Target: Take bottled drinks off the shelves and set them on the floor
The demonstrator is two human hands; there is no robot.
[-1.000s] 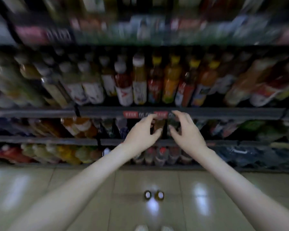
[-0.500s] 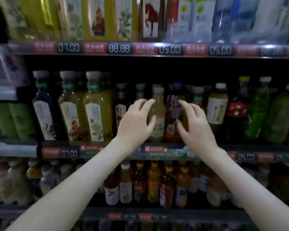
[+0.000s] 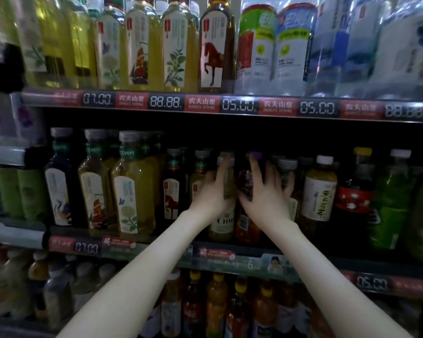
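Note:
On the middle shelf (image 3: 156,247) stand a pale yellow bottle with a white label (image 3: 222,225) and, touching it on the right, a dark red bottle with a purple cap (image 3: 246,228). My left hand (image 3: 211,191) wraps the pale bottle's upper body, thumb up its front and fingers round its left side. With fingers spread and straight, my right hand (image 3: 266,193) lies against the red bottle, index finger pointing at the cap. Both hands are motion-blurred.
Tea bottles (image 3: 132,191) crowd the shelf to the left, and a white-capped bottle (image 3: 318,196), a dark cola bottle (image 3: 352,198) and green bottles (image 3: 388,203) to the right. Tall bottles fill the shelf above (image 3: 237,106); orange-capped ones (image 3: 217,303) stand below.
One second ago the view showed the lower shelves and two bottles on the floor. It has since risen to the middle shelf, and both hands have closed in onto the two bottles.

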